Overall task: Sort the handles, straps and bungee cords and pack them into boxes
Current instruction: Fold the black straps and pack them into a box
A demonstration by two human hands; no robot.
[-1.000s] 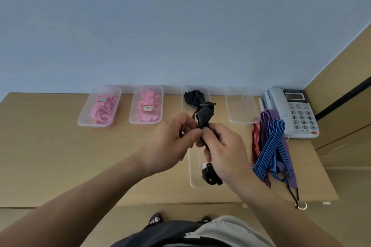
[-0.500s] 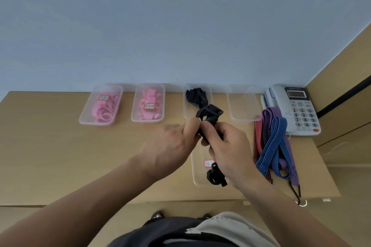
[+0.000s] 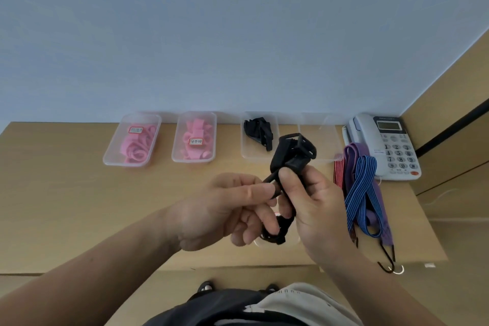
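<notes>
- Right now the black strap [image 3: 292, 152] is being held in the air over the near middle of the bench [image 3: 66, 206]. Its plastic buckle end is poking up above both hands and its lower end is dangling in a loop beneath them.
- The left hand [image 3: 225, 209] is pinching a thin run of the webbing between thumb and forefinger, so its grip is clamped on the strap.
- The right hand [image 3: 320, 209] is curling its fingers round the strap's middle, thumb pressing just below the buckle, so that grip is clamped on it too.
- By its look, the strap is going to handle as light, limp webbing with one hard buckle. Taking it by the buckle or as a gathered bundle seems wiser than by a loose end, which would be flopping and snagging.
- The back box [image 3: 247, 155] is holding similar black straps and is looking like the likely home. The clear box [image 3: 326, 137] beside it is showing nothing inside.
- The bungee cords [image 3: 362, 188] are lying at the right, just beside a phone [image 3: 389, 145], with their hooks hanging past the bench edge.
- The hands are covering most of another container beneath them. How the webbing is threading through the buckle is impossible to tell.
</notes>
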